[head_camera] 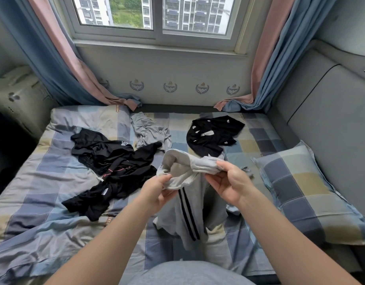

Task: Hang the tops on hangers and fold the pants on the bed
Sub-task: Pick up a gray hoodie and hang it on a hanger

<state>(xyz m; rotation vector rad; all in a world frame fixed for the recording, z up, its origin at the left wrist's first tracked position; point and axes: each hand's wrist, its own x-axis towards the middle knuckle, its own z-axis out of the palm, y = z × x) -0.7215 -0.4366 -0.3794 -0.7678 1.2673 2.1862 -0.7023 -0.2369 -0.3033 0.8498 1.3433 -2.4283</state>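
Grey pants with black side stripes hang above the middle of the bed, held up at the waistband. My left hand pinches the waistband's left edge, and my right hand grips its right side. The legs drape down onto the checked bedsheet. A heap of black garments lies to the left. A crumpled grey top sits at the back centre. A black top with white marks lies at the back right.
A checked pillow lies at the right edge of the bed, next to a grey padded headboard. Blue and pink curtains hang on both sides of the window and pool on the sill. No hangers are in view.
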